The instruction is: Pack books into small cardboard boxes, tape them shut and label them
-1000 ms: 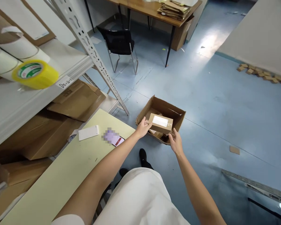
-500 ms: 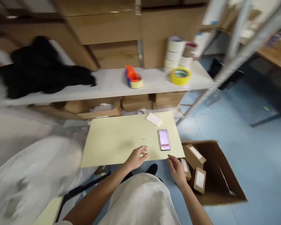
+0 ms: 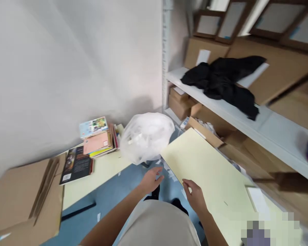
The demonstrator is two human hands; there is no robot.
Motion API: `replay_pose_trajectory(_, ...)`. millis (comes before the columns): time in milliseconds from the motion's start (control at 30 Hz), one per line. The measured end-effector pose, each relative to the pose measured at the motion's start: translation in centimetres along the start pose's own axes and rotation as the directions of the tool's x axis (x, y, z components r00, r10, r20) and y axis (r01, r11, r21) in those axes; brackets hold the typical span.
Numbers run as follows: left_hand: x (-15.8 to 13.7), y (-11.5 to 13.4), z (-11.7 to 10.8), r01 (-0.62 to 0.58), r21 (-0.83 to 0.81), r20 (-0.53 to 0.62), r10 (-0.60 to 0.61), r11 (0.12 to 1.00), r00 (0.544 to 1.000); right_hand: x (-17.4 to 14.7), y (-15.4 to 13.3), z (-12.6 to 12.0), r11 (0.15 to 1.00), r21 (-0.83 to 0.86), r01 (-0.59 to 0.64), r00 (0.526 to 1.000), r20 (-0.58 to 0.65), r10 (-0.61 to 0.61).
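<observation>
My left hand [image 3: 152,179] hangs in the air over the gap between two pale yellow tables. Its fingers are loosely bent and apart from the thumb, with nothing in them. Close to the near left edge of the right-hand table [image 3: 207,171] is my right hand [image 3: 195,196], its fingers slightly curled and no object visible in it. A white card-like piece [image 3: 258,201] lies on that table. At the bottom right, a pixelated phone [image 3: 256,235] is partly cut off by the frame.
A filled translucent plastic bag [image 3: 147,136] bulges between the tables. The left table [image 3: 105,171] carries stacked books [image 3: 96,147], a dark book [image 3: 75,165] and flattened cardboard [image 3: 23,194]. Along the right runs a white shelf [image 3: 279,133] with black cloth [image 3: 223,82] and boxes.
My view has swung left, bringing the wall, books and left table into sight. The tape rolls and the open floor carton have gone out of view. Both hands remain empty.
</observation>
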State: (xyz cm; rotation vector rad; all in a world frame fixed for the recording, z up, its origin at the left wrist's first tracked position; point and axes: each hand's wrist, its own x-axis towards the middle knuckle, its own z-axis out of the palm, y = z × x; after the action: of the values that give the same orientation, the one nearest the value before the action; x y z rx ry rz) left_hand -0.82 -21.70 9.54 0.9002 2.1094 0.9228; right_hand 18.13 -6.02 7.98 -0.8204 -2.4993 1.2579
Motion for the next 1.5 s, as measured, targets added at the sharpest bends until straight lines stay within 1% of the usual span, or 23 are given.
replay_pose_trajectory(33,-0.3,-0.9,-1.1,0.023,-0.016,-0.049,-0.024,1.0,0.999,1.3,-1.1,1.0,0.998,-0.012,0.06,0.996,0.061,-0.059)
replay_pose_trajectory(100,-0.9,-2.5,-2.7,0.076,-0.051,-0.151,-0.082,0.996,0.985,3.6,-3.1,2.7,0.983,-0.02,0.181,0.965,0.194,-0.174)
replay_pose_trajectory(167,-1.8,-3.7,-3.5,0.126,-0.094,-0.251,-0.146,0.988,0.957,5.6,-4.5,4.0,0.954,-0.022,0.298,0.906,0.32,-0.275)
replay_pose_trajectory(267,-3.6,-4.8,-3.9,0.175,-0.174,-0.365,-0.229,0.969,0.902,8.5,-5.9,5.8,0.89,0.005,0.457,0.793,0.451,-0.41)
replay_pose_trajectory(367,-5.3,-5.5,-4.3,0.223,-0.239,-0.466,-0.313,0.945,0.827,11.5,-7.6,7.7,0.808,0.078,0.584,0.669,0.518,-0.533)
replay_pose_trajectory(467,-6.6,-6.2,-5.7,0.27,-0.269,-0.561,-0.379,0.924,0.736,14.4,-10.5,9.9,0.701,0.132,0.701,0.532,0.558,-0.637)
replay_pose_trajectory(500,-6.9,-6.5,-6.4,0.276,-0.276,-0.591,-0.389,0.921,0.707,15.3,-11.7,10.6,0.666,0.137,0.733,0.497,0.561,-0.662)
replay_pose_trajectory(533,-7.1,-6.7,-7.2,0.276,-0.282,-0.621,-0.394,0.919,0.678,16.2,-13.0,11.3,0.638,0.135,0.758,0.474,0.557,-0.682)
replay_pose_trajectory(567,-7.3,-7.0,-8.1,0.272,-0.29,-0.649,-0.398,0.917,0.648,17.0,-14.3,12.1,0.616,0.126,0.778,0.462,0.549,-0.696)
replay_pose_trajectory(633,-7.5,-7.5,-10.0,0.259,-0.312,-0.691,-0.405,0.914,0.598,18.6,-17.0,13.8,0.587,0.099,0.804,0.458,0.527,-0.716)
replay_pose_trajectory(700,-7.4,-8.1,-12.0,0.241,-0.335,-0.711,-0.413,0.911,0.569,20.2,-19.6,15.9,0.56,0.069,0.825,0.451,0.518,-0.727)
replay_pose_trajectory(733,-7.2,-8.4,-12.9,0.227,-0.345,-0.715,-0.412,0.911,0.565,20.9,-20.9,17.0,0.544,0.051,0.837,0.443,0.519,-0.731)
replay_pose_trajectory(800,-6.7,-9.5,-14.8,0.185,-0.369,-0.718,-0.406,0.911,0.566,22.4,-23.3,19.5,0.512,0.011,0.859,0.43,0.528,-0.732)
replay_pose_trajectory(833,-6.3,-10.2,-15.9,0.158,-0.385,-0.713,-0.402,0.909,0.575,23.1,-24.4,20.8,0.497,-0.012,0.868,0.425,0.536,-0.729)
replay_pose_trajectory(900,-5.4,-11.7,-18.1,0.098,-0.435,-0.688,-0.401,0.895,0.605,24.7,-26.6,23.6,0.476,-0.076,0.876,0.433,0.555,-0.71)
replay_pose_trajectory(967,-4.4,-13.3,-20.6,0.026,-0.511,-0.648,-0.405,0.859,0.645,26.2,-28.7,26.2,0.463,-0.161,0.871,0.464,0.577,-0.672)
replay_pose_trajectory(1033,-3.6,-14.7,-23.2,-0.064,-0.595,-0.622,-0.408,0.801,0.668,27.5,-30.4,28.7,0.449,-0.243,0.86,0.496,0.607,-0.621)
replay_pose_trajectory(1133,-2.8,-16.3,-26.7,-0.237,-0.688,-0.611,-0.371,0.686,0.7,28.8,-32.1,31.7,0.433,-0.346,0.833,0.546,0.647,-0.533)
replay_pose_trajectory(1200,-2.3,-17.1,-28.2,-0.323,-0.737,-0.597,-0.346,0.594,0.724,28.9,-32.6,33.1,0.435,-0.42,0.796,0.599,0.646,-0.472)
replay_pose_trajectory(1300,-1.3,-18.2,-29.2,-0.383,-0.8,-0.555,-0.33,0.461,0.763,28.5,-32.5,34.4,0.446,-0.542,0.712,0.7,0.6,-0.388)
replay_pose_trajectory(1367,-0.6,-18.8,-29.2,-0.414,-0.824,-0.543,-0.331,0.387,0.771,28.4,-32.3,34.8,0.449,-0.606,0.656,0.753,0.558,-0.347)
replay_pose_trajectory(1433,0.0,-19.2,-29.0,-0.453,-0.829,-0.549,-0.323,0.327,0.771,28.6,-32.2,35.0,0.442,-0.635,0.633,0.773,0.55,-0.317)
replay_pose_trajectory(1500,0.3,-19.4,-28.9,-0.492,-0.826,-0.56,-0.295,0.276,0.774,28.9,-32.2,35.0,0.417,-0.641,0.645,0.763,0.576,-0.294)
